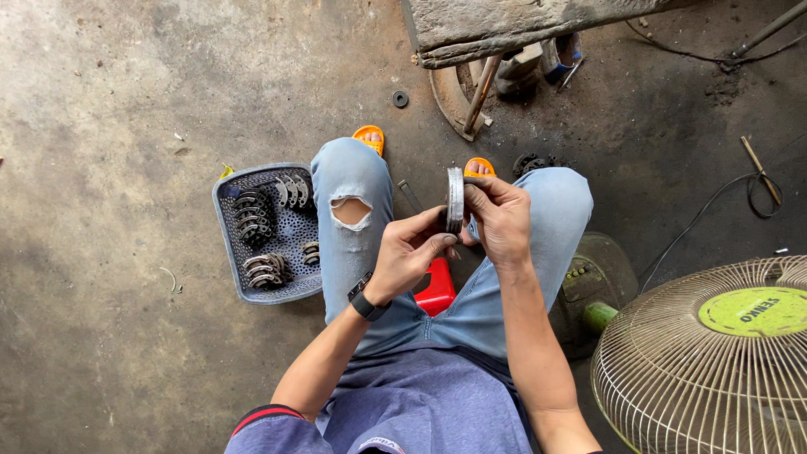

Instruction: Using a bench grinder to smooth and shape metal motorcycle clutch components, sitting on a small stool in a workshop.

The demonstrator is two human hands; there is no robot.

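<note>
While a grey basket (227,220) of curved metal parts sits at nine o'clock on the floor, the left hand (409,252) and right hand (499,220) pinch a grey metal ring (455,199) on edge between fingertips above the knees; a fan (714,353) stands at four o'clock.

Both hands (454,235) grip a grey curved metal piece (455,199) above the knees.
</note>
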